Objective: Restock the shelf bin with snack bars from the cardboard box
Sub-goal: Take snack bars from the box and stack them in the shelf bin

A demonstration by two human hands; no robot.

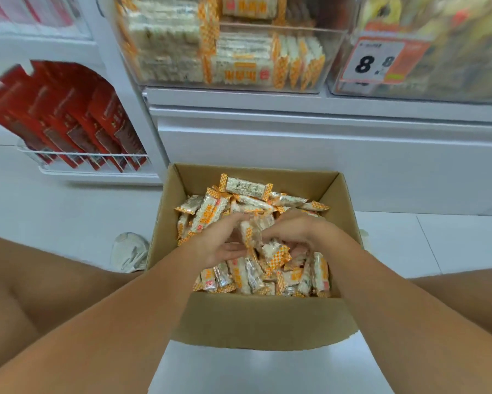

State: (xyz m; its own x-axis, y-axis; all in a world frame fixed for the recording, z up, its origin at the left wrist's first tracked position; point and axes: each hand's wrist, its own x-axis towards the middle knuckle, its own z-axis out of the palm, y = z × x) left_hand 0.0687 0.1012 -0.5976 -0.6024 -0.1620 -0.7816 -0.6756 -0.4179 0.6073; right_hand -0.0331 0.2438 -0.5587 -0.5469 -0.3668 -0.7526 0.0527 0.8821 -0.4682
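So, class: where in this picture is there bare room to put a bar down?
Bare floor right of the cardboard box, and floor between the box and the red packets. Crowded: the box's snack bars and the clear bin.

Both forearms reach forward and converge; left hand (219, 243) and right hand (291, 237) meet, fingers curled, gripping.

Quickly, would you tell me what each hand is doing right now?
Left hand: holding snack bars over the cardboard box.
Right hand: gripping the same bunch.
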